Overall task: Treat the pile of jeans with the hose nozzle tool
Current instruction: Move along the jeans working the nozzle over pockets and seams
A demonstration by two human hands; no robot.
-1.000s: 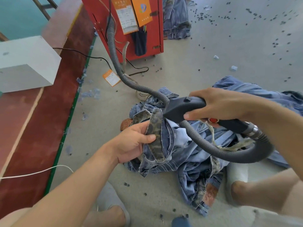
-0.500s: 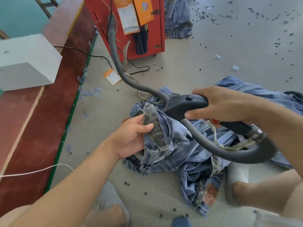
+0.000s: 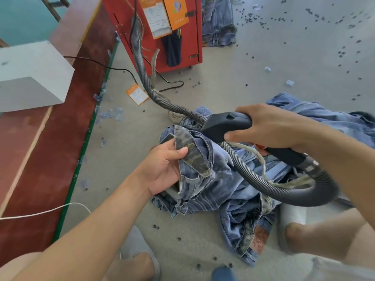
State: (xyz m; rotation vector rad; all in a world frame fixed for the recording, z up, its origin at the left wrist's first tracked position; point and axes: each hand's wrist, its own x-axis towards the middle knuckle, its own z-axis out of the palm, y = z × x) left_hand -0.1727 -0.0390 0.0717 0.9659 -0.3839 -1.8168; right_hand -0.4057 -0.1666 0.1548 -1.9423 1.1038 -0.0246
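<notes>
Since the earlier frame, the camouflage-lined waistband (image 3: pixel 193 157) has tipped left in the left hand's (image 3: pixel 164 169) pinch.
Far left stands a red metal machine cabinet (image 3: pixel 162 31); its grey ribbed hose (image 3: pixel 146 78) runs near to the heap of blue denim jeans (image 3: pixel 233 189) on the floor at centre. The right hand (image 3: pixel 269 128) grips the black plastic hose nozzle tool (image 3: pixel 227 123), whose tip is above the waistband.

two hands (image 3: pixel 164 169), one hose nozzle tool (image 3: pixel 229 126), one red machine (image 3: pixel 190 43), one white box (image 3: pixel 32 78).
</notes>
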